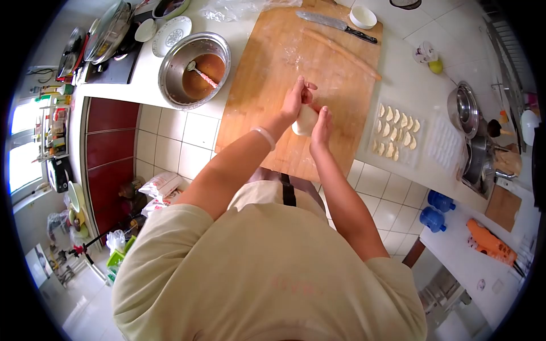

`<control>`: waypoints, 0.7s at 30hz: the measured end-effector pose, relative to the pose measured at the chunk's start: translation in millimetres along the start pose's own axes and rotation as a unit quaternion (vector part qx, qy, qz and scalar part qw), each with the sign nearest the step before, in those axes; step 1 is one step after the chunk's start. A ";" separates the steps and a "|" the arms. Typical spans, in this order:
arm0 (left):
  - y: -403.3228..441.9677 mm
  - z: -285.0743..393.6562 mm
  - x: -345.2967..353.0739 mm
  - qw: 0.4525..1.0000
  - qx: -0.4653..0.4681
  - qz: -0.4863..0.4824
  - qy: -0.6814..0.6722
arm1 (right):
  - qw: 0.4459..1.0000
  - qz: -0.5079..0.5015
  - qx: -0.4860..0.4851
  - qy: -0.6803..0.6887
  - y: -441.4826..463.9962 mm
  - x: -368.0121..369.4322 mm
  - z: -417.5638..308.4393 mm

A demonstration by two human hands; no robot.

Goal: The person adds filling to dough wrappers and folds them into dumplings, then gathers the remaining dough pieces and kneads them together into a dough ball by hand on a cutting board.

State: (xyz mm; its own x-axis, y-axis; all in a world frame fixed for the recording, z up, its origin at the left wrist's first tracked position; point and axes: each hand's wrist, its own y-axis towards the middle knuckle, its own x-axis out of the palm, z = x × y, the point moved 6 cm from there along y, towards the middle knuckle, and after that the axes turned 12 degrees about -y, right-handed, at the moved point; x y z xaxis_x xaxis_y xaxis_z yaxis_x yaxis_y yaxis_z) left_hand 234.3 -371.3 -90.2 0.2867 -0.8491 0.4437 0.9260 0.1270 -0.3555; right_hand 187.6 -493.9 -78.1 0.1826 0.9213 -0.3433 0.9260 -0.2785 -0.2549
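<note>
A pale lump of dough [305,121] is held between my two hands over the wooden board [259,74]. My left hand [298,98], with a light band at the wrist, has its fingers curled at the upper left side of the dough. Against the right side of the dough lies my right hand [321,129], its fingers pointing up. What the fingers do behind the dough is partly hidden. Farther up the board, a long thin wooden rolling pin [342,53] lies at a slant. Beyond it are a knife [327,21] with a black handle and a small white bowl [363,17].
Left of the board stands a metal bowl [165,74] of brown liquid with a spoon [202,74]. A patterned plate [172,36] lies behind it. To the right, several dumplings [394,132] sit on a clear tray [418,150]. Metal pans [466,108] stand farther right.
</note>
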 end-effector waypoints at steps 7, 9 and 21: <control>-59.8 -11.8 -5.0 0.927 0.248 0.073 0.272 | 0.967 0.074 -0.199 -0.143 -30.2 -5.3 1.4; -50.9 -5.7 8.8 0.889 0.287 0.067 0.351 | 0.926 0.143 -0.251 -0.242 -22.5 -9.7 4.5; -40.0 -8.6 5.1 0.968 0.158 0.024 0.193 | 0.995 0.028 -0.068 -0.061 -17.3 -1.9 5.2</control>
State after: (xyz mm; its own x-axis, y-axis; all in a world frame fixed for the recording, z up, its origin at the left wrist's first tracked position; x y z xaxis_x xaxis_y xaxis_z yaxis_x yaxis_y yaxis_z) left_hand 196.6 -385.1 -80.8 0.2753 -0.9588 0.0702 0.9601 0.2704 -0.0714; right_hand 169.5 -492.2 -77.7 0.2023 0.8634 -0.4622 0.9529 -0.2825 -0.1106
